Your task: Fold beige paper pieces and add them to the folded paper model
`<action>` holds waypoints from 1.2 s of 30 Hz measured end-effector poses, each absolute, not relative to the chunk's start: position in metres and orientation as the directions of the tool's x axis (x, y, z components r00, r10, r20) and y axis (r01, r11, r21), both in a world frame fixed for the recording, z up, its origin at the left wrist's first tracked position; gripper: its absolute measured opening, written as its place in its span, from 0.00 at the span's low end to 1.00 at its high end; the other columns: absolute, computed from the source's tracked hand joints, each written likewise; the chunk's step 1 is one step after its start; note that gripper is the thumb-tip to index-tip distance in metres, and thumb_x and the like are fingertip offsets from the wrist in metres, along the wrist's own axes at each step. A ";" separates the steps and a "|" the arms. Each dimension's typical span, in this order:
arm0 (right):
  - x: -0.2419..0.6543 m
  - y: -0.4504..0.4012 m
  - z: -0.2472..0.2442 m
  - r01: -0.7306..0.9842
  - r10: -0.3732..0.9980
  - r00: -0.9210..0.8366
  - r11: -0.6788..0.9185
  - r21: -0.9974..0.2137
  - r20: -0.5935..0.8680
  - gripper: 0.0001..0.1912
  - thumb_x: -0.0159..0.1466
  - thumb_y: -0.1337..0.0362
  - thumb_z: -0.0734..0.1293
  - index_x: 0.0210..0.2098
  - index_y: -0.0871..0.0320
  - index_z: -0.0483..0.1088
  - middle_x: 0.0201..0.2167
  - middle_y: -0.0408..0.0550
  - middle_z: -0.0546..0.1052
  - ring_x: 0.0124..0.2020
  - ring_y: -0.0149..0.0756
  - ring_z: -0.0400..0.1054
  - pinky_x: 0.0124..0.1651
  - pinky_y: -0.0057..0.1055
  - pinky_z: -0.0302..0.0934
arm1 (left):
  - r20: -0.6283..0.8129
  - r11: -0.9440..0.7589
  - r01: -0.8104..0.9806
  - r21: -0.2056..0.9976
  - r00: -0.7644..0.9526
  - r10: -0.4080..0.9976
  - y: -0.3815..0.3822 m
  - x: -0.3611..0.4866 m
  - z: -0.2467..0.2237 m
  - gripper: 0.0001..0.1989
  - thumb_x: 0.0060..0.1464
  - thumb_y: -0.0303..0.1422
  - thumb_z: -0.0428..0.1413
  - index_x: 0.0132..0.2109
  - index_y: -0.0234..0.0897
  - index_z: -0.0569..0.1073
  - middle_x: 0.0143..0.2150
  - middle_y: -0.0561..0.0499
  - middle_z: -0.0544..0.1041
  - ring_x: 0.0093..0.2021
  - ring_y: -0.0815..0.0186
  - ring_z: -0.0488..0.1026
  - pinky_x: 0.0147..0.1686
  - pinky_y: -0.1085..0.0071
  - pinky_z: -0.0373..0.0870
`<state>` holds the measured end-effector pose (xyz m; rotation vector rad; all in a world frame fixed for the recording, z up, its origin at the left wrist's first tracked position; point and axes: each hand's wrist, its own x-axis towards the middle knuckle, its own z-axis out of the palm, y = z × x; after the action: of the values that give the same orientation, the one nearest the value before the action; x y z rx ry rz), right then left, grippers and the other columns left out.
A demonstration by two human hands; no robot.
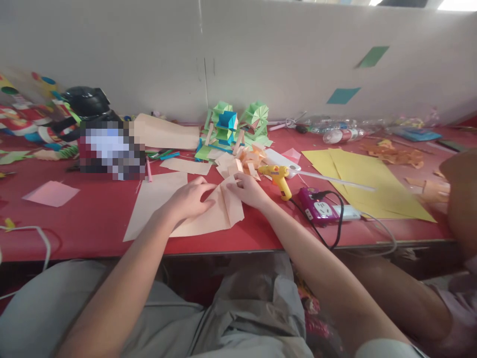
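your left hand rests on a peach sheet of paper, its thumb and forefinger apart with a gap between them, the fingertips pressing on the paper rather than gripping it. your right hand is at the same sheet's right part, thumb and bent fingers together, clamped on the paper near its upper edge. the sheet lies in front of you on the red table, close to the near edge, with a crease running down between your hands and a narrower flap to the right of it.

a second peach sheet lies to the left, partly under your left forearm and the first sheet. just beyond your hands are a peach strip and a heap of folded peach pieces. behind them stand green and blue paper models.

to the right of your right hand, a yellow glue gun lies with a clear glue stick reaching out behind it. near it you have a purple socket block with a black cord, then large yellow sheets. another person's arm shows at the right edge.
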<state>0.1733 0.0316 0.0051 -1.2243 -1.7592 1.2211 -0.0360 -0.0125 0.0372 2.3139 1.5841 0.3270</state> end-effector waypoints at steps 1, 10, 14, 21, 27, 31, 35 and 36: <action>0.173 0.031 0.006 0.374 0.945 -0.326 0.163 -0.913 0.036 0.09 0.61 0.58 0.66 0.33 0.57 0.63 0.17 0.35 0.63 0.18 0.26 0.55 0.22 0.25 0.47 | -0.008 -0.343 0.871 0.352 0.370 0.929 -0.012 -0.035 0.036 0.26 0.56 0.40 0.52 0.61 0.42 0.70 0.53 0.45 0.70 0.48 0.55 0.74 0.50 0.59 0.69; 0.182 0.041 0.000 0.483 0.957 -0.249 0.258 -0.837 0.151 0.10 0.61 0.58 0.64 0.38 0.59 0.70 0.25 0.44 0.72 0.28 0.35 0.66 0.31 0.30 0.57 | -0.058 -0.365 0.884 0.291 0.397 0.916 -0.007 -0.032 0.032 0.30 0.53 0.36 0.51 0.65 0.52 0.66 0.50 0.47 0.67 0.44 0.56 0.74 0.45 0.61 0.69; 0.183 0.043 -0.002 0.535 0.965 -0.211 0.246 -0.809 0.154 0.11 0.59 0.62 0.65 0.41 0.59 0.69 0.26 0.45 0.73 0.29 0.36 0.68 0.33 0.31 0.59 | -0.040 -0.384 0.871 0.307 0.415 0.909 -0.006 -0.034 0.030 0.30 0.53 0.36 0.52 0.64 0.52 0.67 0.49 0.47 0.67 0.43 0.57 0.74 0.42 0.63 0.69; 0.181 0.039 -0.002 0.615 0.942 -0.265 0.328 -0.717 0.204 0.10 0.56 0.68 0.64 0.39 0.57 0.68 0.20 0.38 0.67 0.24 0.33 0.63 0.29 0.28 0.54 | -0.041 -0.385 0.880 0.279 0.412 0.910 -0.001 -0.034 0.027 0.25 0.63 0.43 0.44 0.65 0.49 0.67 0.50 0.45 0.68 0.45 0.56 0.73 0.41 0.63 0.68; 0.179 0.036 0.000 0.686 0.947 -0.277 0.312 -0.657 0.161 0.07 0.56 0.69 0.64 0.36 0.56 0.67 0.23 0.41 0.70 0.26 0.33 0.62 0.29 0.28 0.50 | -0.029 -0.400 0.888 0.227 0.417 0.909 -0.001 -0.033 0.025 0.25 0.65 0.44 0.43 0.65 0.51 0.65 0.48 0.46 0.67 0.43 0.57 0.73 0.39 0.64 0.68; 0.179 0.035 0.003 0.719 0.946 -0.291 0.314 -0.619 0.141 0.09 0.56 0.71 0.64 0.37 0.56 0.66 0.26 0.43 0.72 0.28 0.34 0.63 0.29 0.28 0.50 | -0.039 -0.396 0.893 0.213 0.412 0.910 -0.001 -0.032 0.025 0.25 0.65 0.45 0.42 0.65 0.51 0.66 0.49 0.46 0.67 0.44 0.55 0.74 0.40 0.62 0.68; 0.177 0.031 0.007 0.757 0.951 -0.291 0.294 -0.584 0.101 0.09 0.56 0.71 0.64 0.37 0.55 0.66 0.28 0.44 0.73 0.29 0.35 0.64 0.29 0.29 0.49 | -0.025 -0.400 0.895 0.197 0.412 0.911 -0.002 -0.031 0.025 0.25 0.65 0.44 0.42 0.65 0.50 0.66 0.50 0.45 0.68 0.43 0.56 0.74 0.40 0.62 0.69; 0.177 0.030 0.008 0.766 0.953 -0.288 0.287 -0.575 0.091 0.09 0.57 0.71 0.64 0.37 0.55 0.66 0.29 0.44 0.73 0.29 0.36 0.64 0.29 0.29 0.49 | -0.019 -0.399 0.896 0.193 0.410 0.912 -0.002 -0.031 0.025 0.25 0.65 0.44 0.42 0.65 0.49 0.66 0.50 0.45 0.68 0.42 0.56 0.74 0.40 0.62 0.69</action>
<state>0.1766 0.0300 0.0078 -1.5427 -2.1421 0.6018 -0.0307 -0.0024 0.0254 2.4882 1.6128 0.1335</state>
